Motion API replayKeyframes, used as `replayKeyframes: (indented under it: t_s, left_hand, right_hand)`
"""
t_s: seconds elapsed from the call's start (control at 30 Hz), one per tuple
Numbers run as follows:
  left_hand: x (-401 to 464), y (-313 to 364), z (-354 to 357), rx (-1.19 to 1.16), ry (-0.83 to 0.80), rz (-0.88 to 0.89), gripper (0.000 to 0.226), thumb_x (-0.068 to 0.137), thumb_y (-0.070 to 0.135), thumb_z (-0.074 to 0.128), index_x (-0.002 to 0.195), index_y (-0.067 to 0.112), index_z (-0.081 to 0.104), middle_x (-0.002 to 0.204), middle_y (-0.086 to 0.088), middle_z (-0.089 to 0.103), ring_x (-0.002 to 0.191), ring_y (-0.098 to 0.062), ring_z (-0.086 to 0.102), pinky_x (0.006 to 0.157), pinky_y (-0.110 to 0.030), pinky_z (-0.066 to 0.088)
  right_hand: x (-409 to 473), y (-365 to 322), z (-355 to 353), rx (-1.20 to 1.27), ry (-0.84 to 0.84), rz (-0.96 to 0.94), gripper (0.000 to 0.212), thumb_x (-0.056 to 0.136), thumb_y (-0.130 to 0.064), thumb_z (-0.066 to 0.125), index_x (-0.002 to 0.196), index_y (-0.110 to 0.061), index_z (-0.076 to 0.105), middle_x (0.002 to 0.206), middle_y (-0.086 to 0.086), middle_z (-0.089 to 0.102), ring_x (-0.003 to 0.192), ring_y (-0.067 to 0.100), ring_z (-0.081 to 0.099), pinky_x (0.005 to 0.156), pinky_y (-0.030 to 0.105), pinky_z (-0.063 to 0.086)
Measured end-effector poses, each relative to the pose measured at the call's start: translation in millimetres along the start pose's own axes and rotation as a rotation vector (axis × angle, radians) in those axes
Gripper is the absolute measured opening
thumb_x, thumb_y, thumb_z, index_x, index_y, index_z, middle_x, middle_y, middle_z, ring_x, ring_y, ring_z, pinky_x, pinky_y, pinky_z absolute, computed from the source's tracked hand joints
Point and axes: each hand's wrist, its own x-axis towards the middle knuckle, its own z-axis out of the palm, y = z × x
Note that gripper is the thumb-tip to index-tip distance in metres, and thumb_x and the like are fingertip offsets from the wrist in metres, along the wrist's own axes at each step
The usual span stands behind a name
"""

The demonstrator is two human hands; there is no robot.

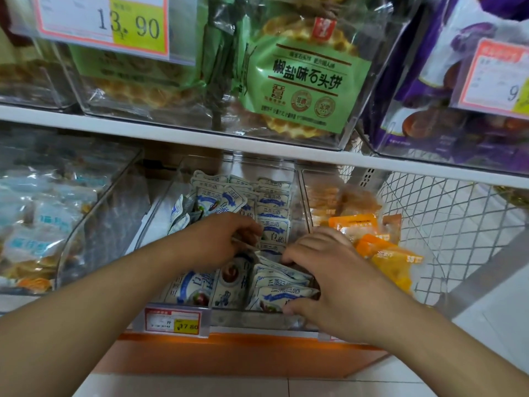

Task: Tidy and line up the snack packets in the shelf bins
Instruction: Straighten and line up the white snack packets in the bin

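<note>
The white-and-blue snack packets (273,209) fill a clear plastic bin (259,318) in the middle of the lower shelf. At the right of this bin they stand on edge in one row running front to back; at its left they lie loose and at odd angles, some flat and face up near the front wall. There are too many overlapping to count exactly.

Both hands are inside this bin. The left hand (221,239) reaches into the middle with its fingers curled down among the packets, pinching the edge of one. The right hand (323,270) sits at the bin's front right, fingers bent over the tops of the standing row and thumb pressed to the front packet, gripping that bunch.

A red-and-yellow price tag (171,322) hangs on the bin's front wall.

Right of this bin is a second clear bin (307,202) holding orange packets (383,253); about three show clearly, heaped. Left of it, another clear bin (94,224) holds pale blue packets (40,222), blurred.

On the shelf (200,136) above the middle bin, a clear bin holds green biscuit packets (303,78), one facing front. Left of them hangs a large price tag (103,24). Right of them sit purple bags (446,90) behind one more tag (498,75).
</note>
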Motion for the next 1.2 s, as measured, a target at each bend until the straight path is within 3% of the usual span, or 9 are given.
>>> replayKeyframes:
  t_s: [0.13,0.23,0.47,0.63,0.77,0.9,1.0,1.07,1.2]
  left_hand:
    - [-8,-1,-9,0.047,-0.049,-0.025,0.033,0.088,0.028,0.081,0.115,0.042,0.069,0.102,0.024,0.072,0.092,0.008,0.067,0.084,-0.019,0.054]
    - [-18,5,-16,0.054,-0.122,-0.038,0.041,0.077,0.025,0.088,0.113,0.037,0.071,0.094,0.019,0.076,0.083,0.004,0.071,0.082,-0.03,0.061]
    - [-41,13,-27,0.042,0.148,-0.078,0.047,0.071,0.012,0.09,0.104,0.039,0.071,0.084,0.021,0.075,0.073,0.006,0.068,0.069,-0.026,0.06]
    - [-52,18,-30,-0.038,0.308,-0.023,0.042,0.081,0.016,0.086,0.096,0.05,0.065,0.085,0.022,0.074,0.074,-0.001,0.07,0.07,-0.039,0.062]
    - [-56,21,-29,-0.12,0.36,-0.005,0.043,0.087,0.012,0.08,0.093,0.052,0.066,0.081,0.021,0.075,0.066,-0.016,0.072,0.061,-0.045,0.061]
    - [-56,24,-25,-0.234,0.398,0.044,0.036,0.091,0.01,0.076,0.104,0.043,0.074,0.082,0.011,0.079,0.078,-0.031,0.076,0.07,-0.054,0.062]
    - [-55,31,-21,-0.301,0.431,0.09,0.034,0.091,0.008,0.075,0.106,0.038,0.075,0.086,0.015,0.079,0.085,-0.012,0.077,0.083,-0.042,0.063]
    - [-55,37,-18,-0.348,0.419,0.109,0.033,0.091,0.006,0.075,0.106,0.035,0.075,0.088,0.017,0.079,0.087,-0.002,0.075,0.084,-0.029,0.06]
    - [-56,45,-8,-0.391,0.341,0.123,0.028,0.091,0.004,0.074,0.103,0.029,0.076,0.098,0.019,0.078,0.094,0.003,0.072,0.08,-0.013,0.056]
  right_hand:
    - [0,-1,-1,0.026,-0.03,0.025,0.057,0.081,-0.069,0.073,0.122,-0.039,0.047,0.136,-0.02,0.047,0.137,0.001,0.023,0.116,0.012,0.01]
    - [1,-4,-4,0.038,-0.065,0.067,0.06,0.082,-0.067,0.074,0.123,-0.042,0.038,0.133,-0.022,0.043,0.137,-0.002,0.011,0.112,0.018,0.026]
    - [3,-7,-10,0.013,-0.099,0.078,0.084,0.081,-0.062,0.077,0.151,-0.044,0.034,0.15,-0.021,0.041,0.141,-0.002,0.006,0.108,0.013,0.015]
    - [3,-3,-16,0.239,-0.086,0.167,0.042,0.086,-0.059,0.075,0.123,-0.047,0.057,0.121,-0.027,0.056,0.128,-0.007,0.023,0.1,0.023,0.032]
    - [6,4,-14,0.383,0.009,0.206,0.016,0.1,-0.052,0.058,0.098,-0.039,0.066,0.094,-0.016,0.061,0.111,-0.002,0.044,0.091,0.03,0.045]
    - [16,2,-4,0.29,0.013,0.175,0.022,0.106,-0.048,0.048,0.092,-0.037,0.059,0.095,-0.012,0.063,0.121,0.011,0.043,0.116,0.035,0.028]
    - [23,-3,0,0.197,-0.06,0.176,0.023,0.106,-0.051,0.048,0.1,-0.038,0.066,0.108,-0.019,0.06,0.118,0.001,0.034,0.124,0.038,0.018]
    - [22,-5,1,0.18,-0.02,0.195,0.026,0.103,-0.052,0.055,0.121,-0.035,0.062,0.122,-0.022,0.051,0.122,0.001,0.034,0.12,0.036,0.026]
    - [14,-9,-5,0.505,0.177,0.345,0.068,0.09,-0.047,0.077,0.144,-0.044,0.035,0.142,-0.027,0.044,0.131,-0.001,0.043,0.102,0.019,0.038]
